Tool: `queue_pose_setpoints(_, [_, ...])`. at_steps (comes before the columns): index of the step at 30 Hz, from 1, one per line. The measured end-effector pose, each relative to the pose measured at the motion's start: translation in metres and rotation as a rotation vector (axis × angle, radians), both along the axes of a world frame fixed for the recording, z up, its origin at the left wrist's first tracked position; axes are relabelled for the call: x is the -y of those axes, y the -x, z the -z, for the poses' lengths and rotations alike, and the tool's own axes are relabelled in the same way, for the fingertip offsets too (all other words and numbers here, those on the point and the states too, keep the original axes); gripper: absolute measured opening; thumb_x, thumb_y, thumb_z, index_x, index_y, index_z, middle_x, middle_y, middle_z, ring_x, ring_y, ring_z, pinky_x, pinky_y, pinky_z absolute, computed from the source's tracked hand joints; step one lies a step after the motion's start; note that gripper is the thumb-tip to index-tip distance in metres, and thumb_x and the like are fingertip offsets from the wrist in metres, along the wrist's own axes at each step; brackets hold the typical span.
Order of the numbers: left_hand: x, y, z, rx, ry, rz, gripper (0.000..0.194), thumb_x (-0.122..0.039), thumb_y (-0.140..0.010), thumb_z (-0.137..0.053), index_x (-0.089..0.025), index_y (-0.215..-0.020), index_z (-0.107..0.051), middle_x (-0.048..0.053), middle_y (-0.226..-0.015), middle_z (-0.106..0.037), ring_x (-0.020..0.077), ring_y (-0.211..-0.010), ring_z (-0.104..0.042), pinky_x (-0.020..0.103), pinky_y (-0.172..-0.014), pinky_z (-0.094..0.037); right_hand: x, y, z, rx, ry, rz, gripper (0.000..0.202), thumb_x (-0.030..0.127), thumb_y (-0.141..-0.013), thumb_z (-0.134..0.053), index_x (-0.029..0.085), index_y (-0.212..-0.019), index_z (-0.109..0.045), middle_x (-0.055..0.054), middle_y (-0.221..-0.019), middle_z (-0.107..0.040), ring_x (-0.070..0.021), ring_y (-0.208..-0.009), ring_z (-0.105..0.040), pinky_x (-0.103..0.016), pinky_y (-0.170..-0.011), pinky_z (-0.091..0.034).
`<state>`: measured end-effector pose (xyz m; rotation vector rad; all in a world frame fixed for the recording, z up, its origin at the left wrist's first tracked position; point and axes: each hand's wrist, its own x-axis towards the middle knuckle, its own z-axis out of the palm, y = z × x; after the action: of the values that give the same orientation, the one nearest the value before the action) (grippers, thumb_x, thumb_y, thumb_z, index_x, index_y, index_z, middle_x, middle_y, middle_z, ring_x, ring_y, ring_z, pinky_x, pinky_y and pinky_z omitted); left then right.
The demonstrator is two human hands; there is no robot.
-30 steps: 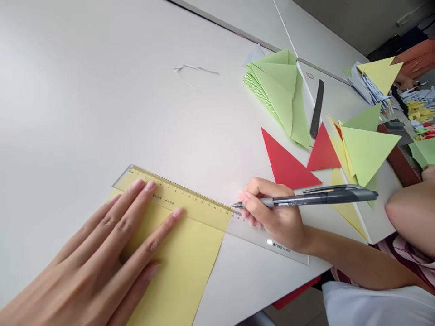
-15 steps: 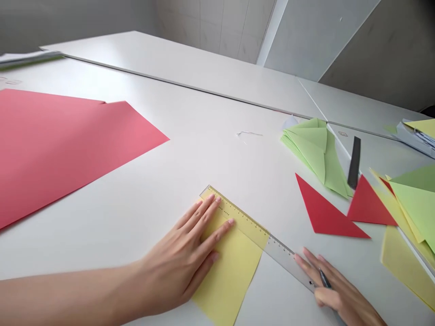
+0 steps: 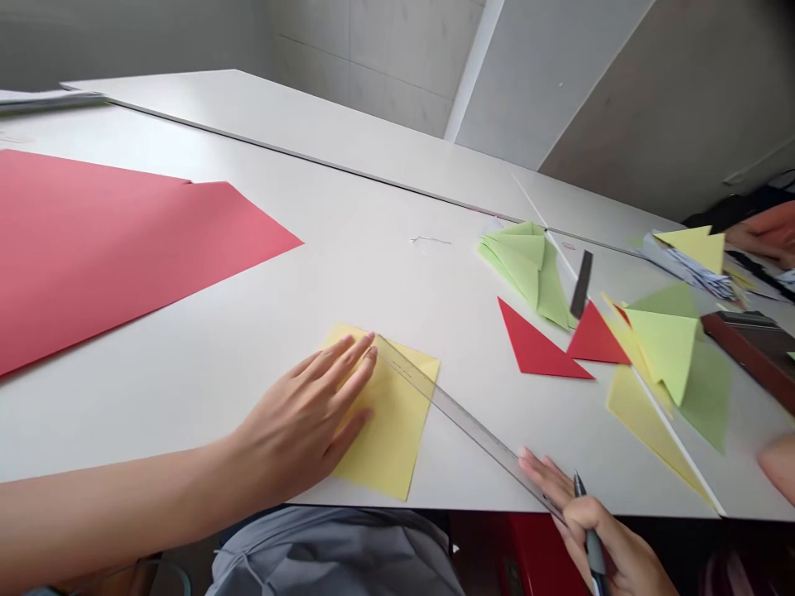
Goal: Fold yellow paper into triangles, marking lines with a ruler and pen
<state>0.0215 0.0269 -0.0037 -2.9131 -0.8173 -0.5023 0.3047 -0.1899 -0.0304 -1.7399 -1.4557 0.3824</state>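
Observation:
My left hand point(image 3: 316, 397) lies with fingers stretched out on a sheet of yellow paper point(image 3: 397, 447) at the table's front edge, its fingertips by the far end of a clear plastic ruler point(image 3: 463, 418). The ruler slants across the paper and reaches past its right side. At the ruler's near end, my right hand point(image 3: 596, 517) grips it, with a pen point(image 3: 590, 538) also held in that hand, its tip pointing up. A fold or line near the paper's top right corner is too faint to tell.
A large pink-red sheet point(image 3: 124, 257) covers the left. To the right lie red triangles point(image 3: 537, 348), folded green paper point(image 3: 522, 257), a dark strip point(image 3: 582, 284) and more yellow and green pieces point(image 3: 667, 339). Another person's arm point(image 3: 767, 236) shows at far right.
The ruler has come off the paper's top edge and now crosses its middle, tilted more steeply. More of the paper's far side shows. My right hand has shifted slightly lower, and the view has turned right.

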Motion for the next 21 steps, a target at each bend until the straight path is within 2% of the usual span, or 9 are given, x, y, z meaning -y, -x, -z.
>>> queue_pose_setpoints(3, [0.004,-0.002,0.0,-0.032,-0.132,-0.055,0.046,-0.028,-0.097,-0.039,-0.008,-0.135,-0.053,0.025,-0.143,-0.045,0.041,-0.129,-0.049,0.05,-0.093,-0.052,-0.003,-0.001,-0.004,-0.08,-0.018,0.143,0.03,0.03,-0.098,-0.044,0.024,-0.07,-0.032,-0.007,-0.121,-0.069,-0.0269,-0.123,-0.058,-0.041,-0.102,-0.052])
queue_pose_setpoints(5, [0.006,-0.01,-0.002,-0.109,-0.189,-0.107,0.048,-0.032,-0.096,-0.04,-0.005,-0.132,-0.056,0.029,-0.134,-0.053,0.0429,-0.12,-0.056,0.049,-0.082,-0.055,-0.008,0.002,-0.009,-0.127,-0.087,0.223,0.028,0.031,-0.098,-0.045,0.024,-0.074,-0.033,-0.008,-0.128,-0.064,-0.0278,-0.119,-0.061,-0.041,-0.09,-0.059])
queue_pose_setpoints(7, [0.009,-0.024,-0.007,-0.225,-0.199,-0.177,0.055,-0.04,-0.095,-0.042,0.001,-0.127,-0.059,0.032,-0.118,-0.06,0.0413,-0.102,-0.062,0.043,-0.063,-0.055,-0.012,0.009,-0.015,-0.094,-0.181,0.242,0.023,0.025,-0.097,-0.044,0.024,-0.076,-0.033,-0.009,-0.136,-0.059,-0.0274,-0.116,-0.063,-0.037,-0.076,-0.063])
queue_pose_setpoints(8, [0.01,-0.032,-0.009,-0.29,-0.177,-0.219,0.056,-0.042,-0.095,-0.043,0.003,-0.12,-0.063,0.032,-0.109,-0.062,0.0389,-0.092,-0.064,0.039,-0.054,-0.052,-0.013,0.014,-0.016,-0.023,-0.212,0.231,0.019,0.022,-0.095,-0.045,0.023,-0.078,-0.036,-0.009,-0.137,-0.058,-0.0272,-0.114,-0.064,-0.035,-0.071,-0.063])
queue_pose_setpoints(10, [0.01,-0.05,-0.014,-0.313,-0.162,-0.234,0.054,-0.042,-0.096,-0.041,0.0,-0.086,-0.072,0.026,-0.081,-0.063,0.0334,-0.075,-0.061,0.033,-0.043,-0.041,-0.011,0.028,-0.017,0.17,-0.217,0.177,0.013,0.015,-0.087,-0.048,0.024,-0.079,-0.045,-0.007,-0.134,-0.06,-0.0269,-0.104,-0.068,-0.031,-0.061,-0.06])
queue_pose_setpoints(11, [0.009,-0.058,-0.015,-0.317,-0.156,-0.231,0.053,-0.04,-0.096,-0.04,-0.004,-0.07,-0.07,0.022,-0.072,-0.06,0.0302,-0.069,-0.058,0.031,-0.041,-0.036,-0.01,0.036,-0.015,0.254,-0.196,0.143,0.013,0.012,-0.083,-0.049,0.024,-0.077,-0.049,-0.004,-0.13,-0.062,-0.0264,-0.098,-0.069,-0.03,-0.055,-0.058])
queue_pose_setpoints(13, [0.005,-0.07,-0.016,-0.313,-0.149,-0.232,0.05,-0.028,-0.095,-0.038,-0.01,-0.056,-0.063,0.017,-0.065,-0.054,0.0238,-0.059,-0.051,0.028,-0.041,-0.029,-0.006,0.05,-0.009,0.359,-0.133,0.093,0.019,0.008,-0.075,-0.047,0.026,-0.074,-0.052,0.001,-0.128,-0.064,-0.0246,-0.087,-0.07,-0.026,-0.04,-0.05])
queue_pose_setpoints(17, [-0.007,-0.075,-0.015,-0.321,-0.126,-0.203,0.038,-0.003,-0.085,-0.036,-0.01,-0.055,-0.058,0.012,-0.061,-0.05,0.016,-0.053,-0.042,0.024,-0.042,-0.021,-0.005,0.073,0.004,0.561,-0.069,0.038,0.023,0.002,-0.069,-0.041,0.023,-0.077,-0.047,-0.002,-0.138,-0.057,-0.0186,-0.076,-0.064,-0.02,-0.033,-0.04])
queue_pose_setpoints(21, [-0.016,-0.064,-0.018,-0.286,-0.118,-0.122,0.032,0.0,-0.084,-0.034,-0.007,-0.071,-0.062,0.01,-0.069,-0.052,0.0136,-0.051,-0.043,0.024,-0.041,-0.023,-0.011,0.082,0.005,0.664,-0.061,-0.045,0.015,0.009,-0.072,-0.047,0.022,-0.077,-0.044,-0.006,-0.143,-0.052,-0.016,-0.073,-0.064,-0.02,-0.036,-0.042])
